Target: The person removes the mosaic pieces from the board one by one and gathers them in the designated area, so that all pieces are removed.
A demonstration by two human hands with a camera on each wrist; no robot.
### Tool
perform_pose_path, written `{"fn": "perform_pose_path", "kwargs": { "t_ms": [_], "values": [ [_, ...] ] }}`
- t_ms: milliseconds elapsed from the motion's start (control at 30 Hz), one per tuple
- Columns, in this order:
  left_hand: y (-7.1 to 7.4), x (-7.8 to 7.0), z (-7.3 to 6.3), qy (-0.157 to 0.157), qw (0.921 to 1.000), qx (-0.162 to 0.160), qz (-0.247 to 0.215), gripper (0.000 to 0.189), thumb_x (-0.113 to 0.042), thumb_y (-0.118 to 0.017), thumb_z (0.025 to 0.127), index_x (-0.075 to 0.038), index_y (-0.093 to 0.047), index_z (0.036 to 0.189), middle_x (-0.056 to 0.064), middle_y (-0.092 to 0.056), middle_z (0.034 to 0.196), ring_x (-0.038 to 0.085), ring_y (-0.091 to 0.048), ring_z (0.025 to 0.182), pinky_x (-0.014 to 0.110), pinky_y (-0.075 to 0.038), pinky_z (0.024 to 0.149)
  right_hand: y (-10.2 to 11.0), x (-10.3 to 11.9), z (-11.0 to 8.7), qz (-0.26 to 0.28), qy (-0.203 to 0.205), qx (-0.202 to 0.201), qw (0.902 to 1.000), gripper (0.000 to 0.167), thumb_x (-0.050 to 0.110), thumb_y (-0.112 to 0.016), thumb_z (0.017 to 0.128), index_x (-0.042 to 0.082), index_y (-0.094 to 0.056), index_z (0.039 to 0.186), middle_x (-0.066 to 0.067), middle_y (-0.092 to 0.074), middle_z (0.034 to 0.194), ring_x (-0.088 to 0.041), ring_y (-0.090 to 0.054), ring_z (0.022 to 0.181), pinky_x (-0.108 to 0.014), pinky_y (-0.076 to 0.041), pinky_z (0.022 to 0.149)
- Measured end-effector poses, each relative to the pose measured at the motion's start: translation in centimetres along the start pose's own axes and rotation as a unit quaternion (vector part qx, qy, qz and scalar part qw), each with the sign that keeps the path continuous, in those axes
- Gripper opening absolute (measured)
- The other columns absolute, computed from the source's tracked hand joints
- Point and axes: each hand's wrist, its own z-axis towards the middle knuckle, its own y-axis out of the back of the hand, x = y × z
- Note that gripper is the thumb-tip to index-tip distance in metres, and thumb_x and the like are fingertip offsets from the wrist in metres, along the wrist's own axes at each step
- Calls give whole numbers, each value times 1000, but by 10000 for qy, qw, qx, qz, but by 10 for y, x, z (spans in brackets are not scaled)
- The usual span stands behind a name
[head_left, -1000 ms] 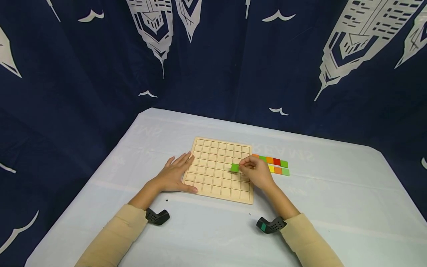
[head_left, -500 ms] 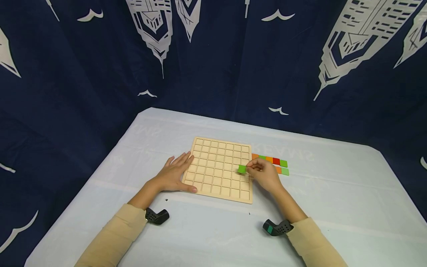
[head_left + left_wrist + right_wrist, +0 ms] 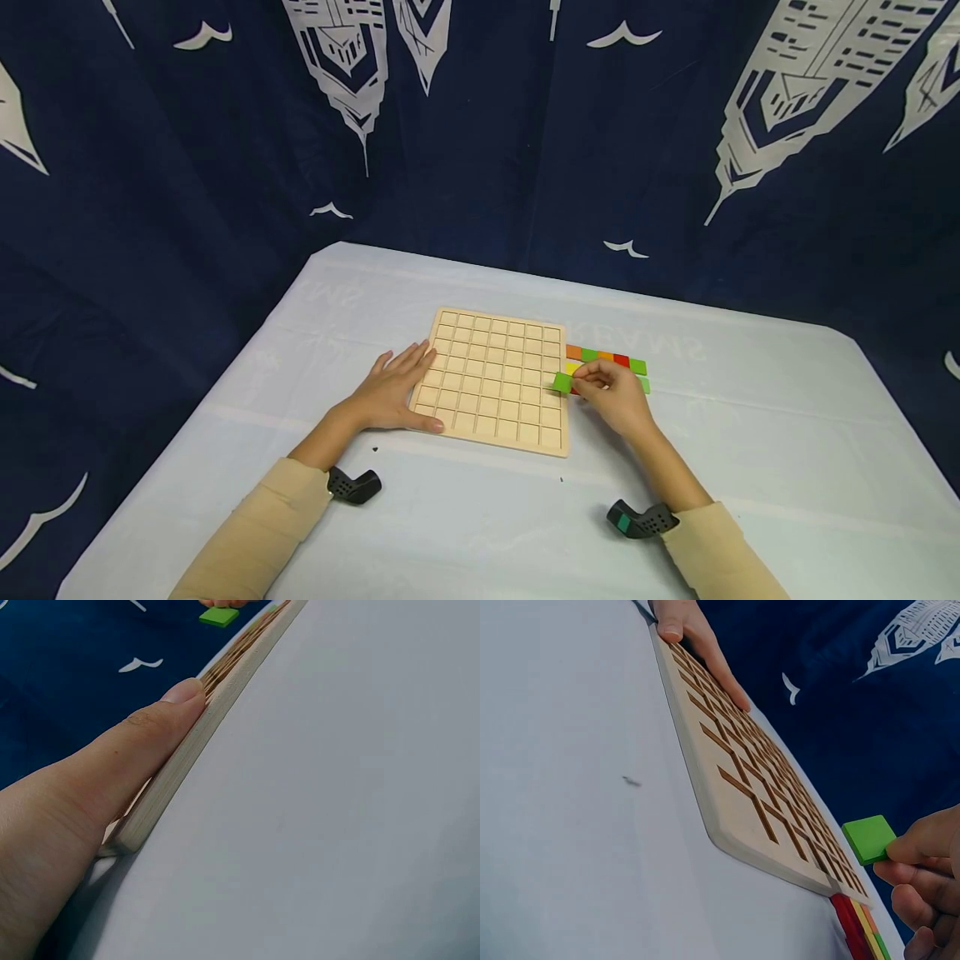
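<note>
A pale wooden grid board [image 3: 495,379] lies flat on the white table. My left hand [image 3: 390,390] rests on its left edge with fingers spread, the thumb along the near left corner. Between thumb and fingertips my right hand [image 3: 617,398] pinches a green square tile [image 3: 562,382], raised just above the board's right edge. The right wrist view shows that green tile [image 3: 869,839] held by one side, clear of the board. Beneath and behind the right hand are two rows of coloured tiles [image 3: 606,357], partly hidden by it.
The tile rows, in orange, green, red and yellow, touch or nearly touch the board's right side. Small dark specks [image 3: 375,449] lie on the table [image 3: 465,525] near the board. A dark blue curtain [image 3: 480,167] with white prints hangs behind the table.
My right hand has moved to the right with the green tile, from over the board's squares to its right edge. My left hand has stayed in place.
</note>
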Motion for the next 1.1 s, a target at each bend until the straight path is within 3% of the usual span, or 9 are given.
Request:
{"fn": "perform_pose_path", "kwargs": {
  "t_ms": [733,1100],
  "values": [
    [-2,0,-1,12,10000,23,-48,124,-75,-69,69,-6,-13,156,10,-3,163,28,-3,149,55,2,115,24,-15,-15,-389,-200,-184,9989,11,6,-67,90,-3,-66,97,-9,-68,86,-18,-58,73,-21,-48,58],
    [0,-1,0,-10,10000,13,16,124,-75,-68,69,-6,-13,156,10,-4,163,28,-3,149,56,2,115,37,-22,-18,-238,-283,-249,9990,16,6,-68,90,-6,-65,100,-13,-68,91,-14,-60,72,-20,-50,60]
  ]
}}
